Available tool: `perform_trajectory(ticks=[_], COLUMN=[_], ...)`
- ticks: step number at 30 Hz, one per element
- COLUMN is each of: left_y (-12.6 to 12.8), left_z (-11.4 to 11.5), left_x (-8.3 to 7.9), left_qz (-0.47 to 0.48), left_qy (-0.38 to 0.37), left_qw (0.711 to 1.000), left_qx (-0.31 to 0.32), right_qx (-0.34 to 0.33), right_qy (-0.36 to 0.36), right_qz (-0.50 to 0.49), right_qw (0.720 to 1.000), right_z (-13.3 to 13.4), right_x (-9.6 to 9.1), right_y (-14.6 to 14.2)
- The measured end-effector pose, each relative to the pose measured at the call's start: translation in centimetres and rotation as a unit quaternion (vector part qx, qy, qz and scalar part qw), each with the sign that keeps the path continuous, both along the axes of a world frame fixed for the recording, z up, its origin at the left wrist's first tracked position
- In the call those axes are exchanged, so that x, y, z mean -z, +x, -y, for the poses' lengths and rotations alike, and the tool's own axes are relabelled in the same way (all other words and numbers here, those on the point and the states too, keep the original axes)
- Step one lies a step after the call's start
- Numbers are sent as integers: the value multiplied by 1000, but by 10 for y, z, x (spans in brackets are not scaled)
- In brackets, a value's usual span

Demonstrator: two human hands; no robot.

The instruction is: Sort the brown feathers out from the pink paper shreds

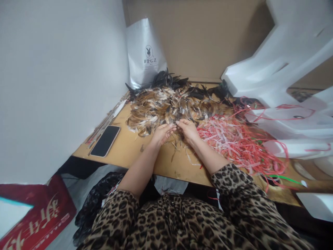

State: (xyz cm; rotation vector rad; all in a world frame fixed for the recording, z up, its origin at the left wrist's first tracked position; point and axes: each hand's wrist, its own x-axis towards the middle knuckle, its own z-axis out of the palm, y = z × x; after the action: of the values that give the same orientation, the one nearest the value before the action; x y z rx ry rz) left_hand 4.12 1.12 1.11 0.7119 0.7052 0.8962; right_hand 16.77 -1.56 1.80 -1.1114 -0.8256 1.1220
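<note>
A wide pile of brown, white and black feathers (156,104) covers the back part of the wooden table. At its near edge my left hand (164,133) and my right hand (187,130) are close together, fingertips almost touching. Both are closed in a pinch on a feather between them, most of it hidden by the fingers. A few loose strands (174,147) lie on the table just below the hands. Right of my right hand spreads a tangled heap of red, pink and white ribbon strips (229,139).
A phone (105,141) lies at the table's left, beside thin sticks (108,119) along the white wall. A silver-white bag (145,55) stands behind the feathers. White foam pieces (260,73) rise on the right. A black plastic bag (96,201) sits below the table's left front edge.
</note>
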Motion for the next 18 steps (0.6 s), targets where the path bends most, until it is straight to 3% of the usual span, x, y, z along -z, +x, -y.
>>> perform_trajectory(ticks=[12, 18], left_y=[1, 0], left_z=[0, 1], left_x=[1, 4], left_qz=[-25, -49], left_qy=[-18, 26], left_qw=[999, 998], left_qx=[29, 37], right_qx=[18, 14], right_qy=[8, -2], right_qz=[29, 39], right_qw=[999, 999], right_z=[0, 2], right_x=[3, 1], right_y=[-2, -3])
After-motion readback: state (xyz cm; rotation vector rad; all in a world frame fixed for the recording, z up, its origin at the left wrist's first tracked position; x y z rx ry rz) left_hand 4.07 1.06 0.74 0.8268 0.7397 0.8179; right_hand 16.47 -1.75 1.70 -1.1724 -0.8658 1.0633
